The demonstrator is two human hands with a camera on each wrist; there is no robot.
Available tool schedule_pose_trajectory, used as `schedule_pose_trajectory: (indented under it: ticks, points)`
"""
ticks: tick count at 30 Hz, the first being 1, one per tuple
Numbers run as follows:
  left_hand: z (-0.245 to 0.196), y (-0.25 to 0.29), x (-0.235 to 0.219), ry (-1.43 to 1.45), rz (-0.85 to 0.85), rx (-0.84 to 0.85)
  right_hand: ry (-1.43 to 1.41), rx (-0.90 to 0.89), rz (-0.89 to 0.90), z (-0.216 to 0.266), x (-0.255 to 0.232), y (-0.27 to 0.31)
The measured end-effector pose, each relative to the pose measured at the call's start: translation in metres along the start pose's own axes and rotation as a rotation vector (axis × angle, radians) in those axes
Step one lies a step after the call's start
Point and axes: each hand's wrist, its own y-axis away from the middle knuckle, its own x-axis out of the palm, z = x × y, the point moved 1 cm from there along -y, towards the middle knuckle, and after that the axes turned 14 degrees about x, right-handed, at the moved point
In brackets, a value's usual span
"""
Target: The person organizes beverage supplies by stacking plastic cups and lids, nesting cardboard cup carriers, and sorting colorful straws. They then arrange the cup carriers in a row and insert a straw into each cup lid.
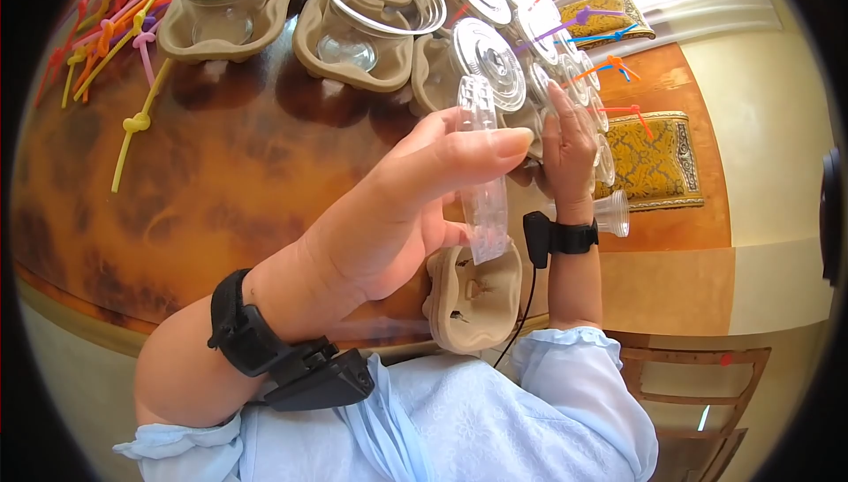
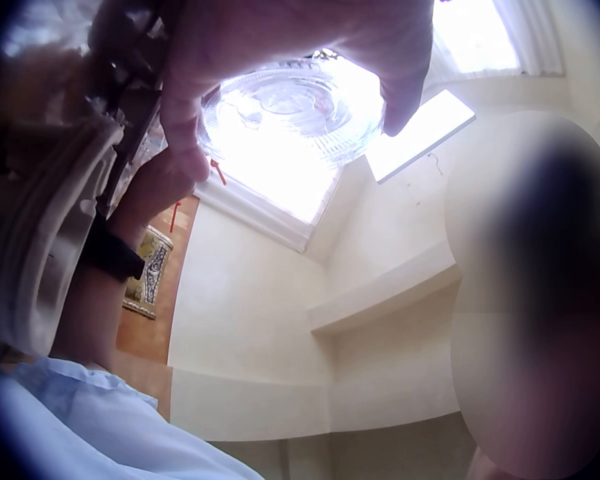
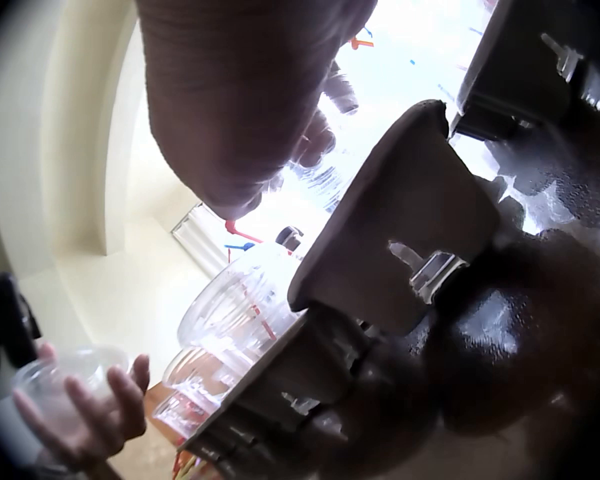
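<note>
My left hand holds clear plastic lids, seen nearly edge-on, between thumb and fingers; how many cannot be told. From the left wrist view, the hand grips them by the rim, with a round ribbed face showing. Over on the right, my right hand reaches in among clear lids on the cups, its fingers extended beside one lid. In the right wrist view that hand is above a brown pulp holder, its fingertips partly hidden.
Clear cups stand in pulp holders along the table's far side. Knotted colored straws lie at the left; others rise among the lids. Near the front edge are an unfilled pulp holder and clear cups on their side.
</note>
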Motion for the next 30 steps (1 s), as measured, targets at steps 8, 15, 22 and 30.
schedule_pose_trajectory:
  ticks: [8,15,22,30]
  points:
    - [0.006,0.001,-0.005,0.047,-0.015,-0.019,0.133,-0.037,0.053,0.002,0.002,0.009]
    - [0.004,-0.001,-0.003,0.026,0.086,-0.037,-0.318,-0.092,0.151,0.063,-0.060,0.001]
    - [0.002,0.006,-0.009,0.041,0.260,-0.085,-0.637,-0.204,0.586,0.121,-0.060,-0.004]
    - [-0.025,0.018,-0.025,0.134,0.240,-0.076,-0.890,-0.161,0.586,0.131,-0.046,-0.031]
